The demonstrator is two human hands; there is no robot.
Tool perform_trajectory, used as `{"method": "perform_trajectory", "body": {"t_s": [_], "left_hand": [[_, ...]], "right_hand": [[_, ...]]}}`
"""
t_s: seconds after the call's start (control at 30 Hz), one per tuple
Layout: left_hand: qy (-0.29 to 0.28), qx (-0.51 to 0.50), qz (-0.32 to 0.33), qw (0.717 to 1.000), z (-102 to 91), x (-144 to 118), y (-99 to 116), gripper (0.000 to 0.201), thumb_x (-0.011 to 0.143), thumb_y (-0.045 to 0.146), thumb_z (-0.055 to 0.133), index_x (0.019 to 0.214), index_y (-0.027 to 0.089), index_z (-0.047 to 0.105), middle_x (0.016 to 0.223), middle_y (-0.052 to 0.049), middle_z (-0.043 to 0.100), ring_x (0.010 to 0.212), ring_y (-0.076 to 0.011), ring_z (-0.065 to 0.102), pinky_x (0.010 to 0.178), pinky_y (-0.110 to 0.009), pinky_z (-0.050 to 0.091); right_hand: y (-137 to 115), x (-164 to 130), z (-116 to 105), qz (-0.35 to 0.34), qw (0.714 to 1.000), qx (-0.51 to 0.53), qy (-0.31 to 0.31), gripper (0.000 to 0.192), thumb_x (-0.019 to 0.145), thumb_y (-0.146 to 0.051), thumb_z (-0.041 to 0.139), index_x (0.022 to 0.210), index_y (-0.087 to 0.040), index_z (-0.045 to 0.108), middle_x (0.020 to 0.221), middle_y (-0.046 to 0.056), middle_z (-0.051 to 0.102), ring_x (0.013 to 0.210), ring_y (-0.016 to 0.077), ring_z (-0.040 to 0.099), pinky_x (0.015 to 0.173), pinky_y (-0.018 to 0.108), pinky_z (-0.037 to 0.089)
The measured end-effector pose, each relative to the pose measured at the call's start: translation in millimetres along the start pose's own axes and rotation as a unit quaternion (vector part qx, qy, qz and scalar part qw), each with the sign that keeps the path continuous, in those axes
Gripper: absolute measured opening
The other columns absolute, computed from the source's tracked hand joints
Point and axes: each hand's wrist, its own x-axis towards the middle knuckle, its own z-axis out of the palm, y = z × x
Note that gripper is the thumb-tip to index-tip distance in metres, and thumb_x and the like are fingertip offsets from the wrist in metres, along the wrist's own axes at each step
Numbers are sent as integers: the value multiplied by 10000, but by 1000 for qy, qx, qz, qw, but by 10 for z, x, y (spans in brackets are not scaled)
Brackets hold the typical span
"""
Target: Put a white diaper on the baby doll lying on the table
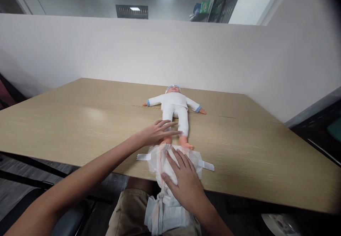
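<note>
Flat and spread, the right hand (183, 182) presses the diaper (170, 179) hanging over the near edge of the table (80, 122). Left hand (157, 132), fingers open, reaches the doll (176, 111) lying face-up, touching its legs.

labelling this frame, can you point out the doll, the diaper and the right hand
doll (175, 105), head view, on the white chest of its suit
diaper (195, 159), head view, on the open white panel lying on the table edge
right hand (183, 181), head view, on the back of the hand pressing the diaper
</note>
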Motion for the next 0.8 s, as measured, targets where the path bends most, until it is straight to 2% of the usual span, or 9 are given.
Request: {"method": "perform_trajectory", "body": {"t_s": [0.13,0.23,0.33,0.43,0.53,0.63,0.8], "left_hand": [[-20,-2,115,993,116,361,-92,869,874,60,697,1657,334,442,1821,-72,267,1660,-333,293,1315,-464,263],[-9,-26,163,986,194,521,-120,663,895,67,655,1520,276,590,1779,-64,373,1636,-293,342,1312,-426,276],[14,-43,167,985,255,610,-120,374,991,151,593,1341,243,688,1627,-94,578,1514,-308,485,1231,-441,359],[29,-56,143,988,239,671,-114,279,1035,226,558,1274,225,703,1469,-120,694,1379,-340,570,1121,-468,416],[50,-131,126,982,62,755,-156,312,1004,208,579,1296,221,689,1420,-113,722,1312,-336,600,1096,-472,438],[91,-263,97,956,-267,871,-270,324,1012,248,591,1321,222,683,1337,-88,760,1213,-274,662,1089,-434,472],[114,-418,-30,901,-807,1045,-530,472,892,461,806,1298,232,731,1267,-68,773,1130,-252,709,968,-387,543]], "right_hand": [[14,7,16,-3,1000,5,5,681,1065,-491,589,1699,-324,406,1787,56,352,1647,340,325,1324,611,352],[27,3,27,-3,1000,10,5,687,1060,-508,593,1698,-329,411,1777,54,373,1641,351,340,1315,619,374],[44,4,38,-6,1000,8,1,688,1066,-505,582,1706,-338,392,1781,42,361,1635,352,356,1303,626,397],[72,32,41,-10,1000,-3,1,649,1098,-445,521,1719,-341,359,1797,27,315,1638,339,355,1292,631,415],[111,94,11,-11,1000,-6,-7,635,1116,-429,484,1727,-345,333,1804,12,288,1646,324,342,1294,622,422],[165,204,-40,-16,999,1,-29,621,1124,-454,474,1723,-361,336,1801,-5,293,1652,299,334,1314,603,405],[334,596,-30,-23,999,14,-39,610,1128,-480,481,1711,-344,367,1806,15,292,1671,273,286,1354,576,337]]}}
